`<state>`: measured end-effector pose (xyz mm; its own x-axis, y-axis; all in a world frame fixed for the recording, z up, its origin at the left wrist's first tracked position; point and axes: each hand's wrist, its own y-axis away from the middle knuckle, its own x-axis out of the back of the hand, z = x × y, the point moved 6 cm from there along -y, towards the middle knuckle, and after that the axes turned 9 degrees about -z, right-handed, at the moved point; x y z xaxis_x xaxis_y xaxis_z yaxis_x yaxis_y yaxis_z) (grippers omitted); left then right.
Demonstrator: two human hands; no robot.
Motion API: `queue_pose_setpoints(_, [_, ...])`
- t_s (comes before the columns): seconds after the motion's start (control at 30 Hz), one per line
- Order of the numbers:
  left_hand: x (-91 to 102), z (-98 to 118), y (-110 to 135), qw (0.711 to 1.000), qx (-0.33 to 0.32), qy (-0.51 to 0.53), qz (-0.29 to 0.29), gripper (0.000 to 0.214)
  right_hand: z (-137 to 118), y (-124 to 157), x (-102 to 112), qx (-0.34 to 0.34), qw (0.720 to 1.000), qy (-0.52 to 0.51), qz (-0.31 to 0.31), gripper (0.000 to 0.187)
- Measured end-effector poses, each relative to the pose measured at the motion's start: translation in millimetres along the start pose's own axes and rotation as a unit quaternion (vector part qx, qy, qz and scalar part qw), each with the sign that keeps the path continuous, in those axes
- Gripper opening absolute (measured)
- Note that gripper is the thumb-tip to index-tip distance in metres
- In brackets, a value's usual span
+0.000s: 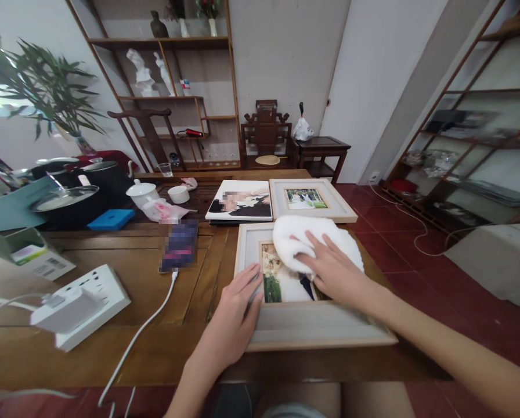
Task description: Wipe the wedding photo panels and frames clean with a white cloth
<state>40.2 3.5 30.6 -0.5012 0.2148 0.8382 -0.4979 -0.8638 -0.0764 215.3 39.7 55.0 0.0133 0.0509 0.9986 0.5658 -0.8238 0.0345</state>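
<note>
A light wooden picture frame [312, 328] lies flat on the wooden table [125, 267] in front of me. My left hand [238, 307] rests flat on the frame's left border, fingers stretched out. A white cloth [303, 235] lies on the frame's glass, and my right hand [329, 267] presses on it with fingers spread. Behind it lie a second framed photo [312, 198] and an unframed print [241, 200].
A phone [178, 245] on a white cable lies left of the frame. A white power strip [79, 305] sits at the left. Pots [75, 194], a blue box [111, 219] and white cups [178, 193] stand further back. Shelves and a chair line the walls.
</note>
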Motion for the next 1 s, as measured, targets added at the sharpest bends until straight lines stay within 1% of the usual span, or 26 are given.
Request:
queue_pose_setpoints(0.07, [-0.4,0,1,1.0,0.001,0.004,0.003,0.042,13,-18,3,-0.006,0.999,0.023,0.02,0.065])
queue_pose_setpoints(0.1, [-0.4,-1,1,1.0,0.002,0.005,0.005,0.042,16,-26,4,-0.003,1.0,0.026,0.017,0.064])
queue_pose_setpoints(0.17, [-0.3,-1,1,1.0,0.004,0.006,0.008,0.042,19,-37,4,0.005,1.0,0.015,-0.005,0.064])
queue_pose_setpoints(0.23, [0.0,-1,1,1.0,0.004,0.006,0.009,0.042,15,-37,2,0.018,0.999,-0.01,-0.035,0.065])
queue_pose_setpoints(0.3, [0.4,0,0,1.0,0.005,0.006,0.007,0.042,5,-26,2,0.041,0.996,-0.04,-0.069,0.064])
queue_pose_setpoints(0.4, [0.4,0,-1,1.0,0.002,0.002,0.003,0.04,-20,9,8,0.08,0.984,-0.084,-0.132,0.062])
queue_pose_setpoints(0.47, [0.6,1,-1,1.0,-0.002,-0.002,0.004,0.04,-38,36,17,0.1,0.974,-0.111,-0.172,0.06])
queue_pose_setpoints(0.57, [1.0,2,-1,1.0,-0.007,-0.007,0.006,0.04,-62,66,34,0.13,0.961,-0.142,-0.198,0.061])
queue_pose_setpoints(0.63, [1.2,3,-1,1.0,-0.009,-0.008,0.006,0.04,-70,74,40,0.138,0.958,-0.158,-0.197,0.065])
queue_pose_setpoints(0.67, [1.3,3,-1,1.0,-0.009,-0.008,0.006,0.04,-72,75,39,0.139,0.957,-0.163,-0.193,0.068])
queue_pose_setpoints(0.73, [1.2,2,-1,1.0,-0.01,-0.007,0.004,0.04,-69,70,32,0.133,0.962,-0.164,-0.175,0.071])
queue_pose_setpoints(0.8, [0.9,2,-1,1.0,-0.007,-0.004,0.002,0.04,-60,58,18,0.11,0.971,-0.15,-0.149,0.073])
queue_pose_setpoints(0.9, [0.7,0,1,1.0,-0.003,0.011,0.005,0.042,-36,34,1,0.052,0.989,-0.105,-0.094,0.07])
queue_pose_setpoints(1.0, [0.8,-2,4,0.999,0.014,0.046,0.014,0.047,-15,3,-1,0.011,0.997,-0.058,-0.046,0.068])
